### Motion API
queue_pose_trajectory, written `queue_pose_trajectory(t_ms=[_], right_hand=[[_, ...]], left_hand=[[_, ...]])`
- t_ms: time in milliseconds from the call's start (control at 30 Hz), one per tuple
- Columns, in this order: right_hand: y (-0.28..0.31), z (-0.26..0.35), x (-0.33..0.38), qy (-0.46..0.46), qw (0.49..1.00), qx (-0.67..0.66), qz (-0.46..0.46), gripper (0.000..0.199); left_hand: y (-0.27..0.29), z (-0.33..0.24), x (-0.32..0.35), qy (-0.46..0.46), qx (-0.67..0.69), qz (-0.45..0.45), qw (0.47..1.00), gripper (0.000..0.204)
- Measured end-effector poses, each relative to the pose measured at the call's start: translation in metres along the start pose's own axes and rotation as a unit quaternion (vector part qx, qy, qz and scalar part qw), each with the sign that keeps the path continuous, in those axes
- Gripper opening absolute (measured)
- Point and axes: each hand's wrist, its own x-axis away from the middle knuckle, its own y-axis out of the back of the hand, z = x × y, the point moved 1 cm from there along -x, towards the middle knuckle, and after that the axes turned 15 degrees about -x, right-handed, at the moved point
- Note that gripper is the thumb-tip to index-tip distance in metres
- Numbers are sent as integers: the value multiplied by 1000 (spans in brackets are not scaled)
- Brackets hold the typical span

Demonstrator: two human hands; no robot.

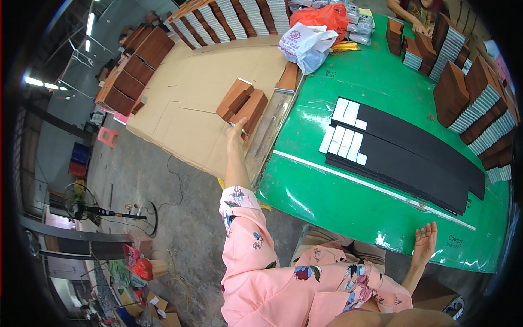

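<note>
My left hand [237, 131] reaches out over the cardboard-covered table, its fingers closed round the near end of a small stack of reddish-brown, flat boxes [243, 104]. Part of the fingers is hidden at the stack's edge. My right hand [425, 242] is held palm up by the front edge of the green table, fingers stretched out and nothing in them. Beyond it lie long black strips [408, 158] in two overlapping rows, with white patches [346, 143] fanned at their left ends.
Brown boxes stand in rows along the cardboard [174, 103] and on the right of the green table [305, 174]. A white plastic bag [306, 46] and a red one [327, 19] sit at the back. Another person's hand [419, 27] shows far right. A floor fan [81, 210] stands left.
</note>
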Motion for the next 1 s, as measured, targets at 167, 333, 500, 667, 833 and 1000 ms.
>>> queue_pose_trajectory(t_ms=[167,333,500,667,833,1000], right_hand=[[6,0,-4,-6,1000,-1,-11,46],[8,-3,-8,-17,1000,-2,-5,44],[7,-5,-11,-14,1000,0,4,45],[11,-6,-4,-10,1000,-6,-5,48],[22,-6,-3,-7,1000,-18,-24,49],[6,-6,-5,0,1000,13,-17,46]], left_hand=[[-5,-1,15,13,62,33,997,40],[-9,-1,15,14,104,33,994,44],[-22,-11,13,-27,109,47,993,44],[-34,-11,29,-28,146,44,988,34],[-21,24,42,-50,130,109,984,31],[-14,52,129,-184,157,248,938,39]])
